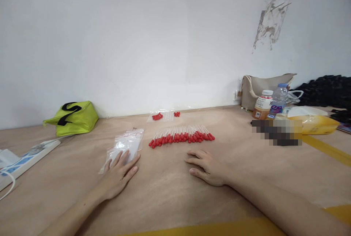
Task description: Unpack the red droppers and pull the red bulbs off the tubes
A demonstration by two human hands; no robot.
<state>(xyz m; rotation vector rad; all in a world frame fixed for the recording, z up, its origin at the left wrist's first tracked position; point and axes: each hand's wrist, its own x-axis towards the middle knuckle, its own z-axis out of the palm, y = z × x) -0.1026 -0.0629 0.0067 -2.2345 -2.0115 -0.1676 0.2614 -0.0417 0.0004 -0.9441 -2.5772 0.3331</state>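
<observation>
My left hand [120, 172] lies flat with its fingers spread, the fingertips resting on a stack of clear zip-lock bags [126, 143]. My right hand [205, 166] rests on the tabletop with its fingers stretched out and holds nothing. Just beyond it spreads a row of thin clear droppers with red bulb ends [179, 136], the red ends towards me. Farther back, against the wall, a clear bag [168, 116] contains several more red-ended pieces.
On the left are a lime-green pouch [76, 119] and a white power strip [30, 159]. To the right stand a drink bottle [263, 105], a water bottle [279, 98], a beige bag [263, 82] and a yellow tissue pack [315, 120]. A wall [137, 45] bounds the table behind.
</observation>
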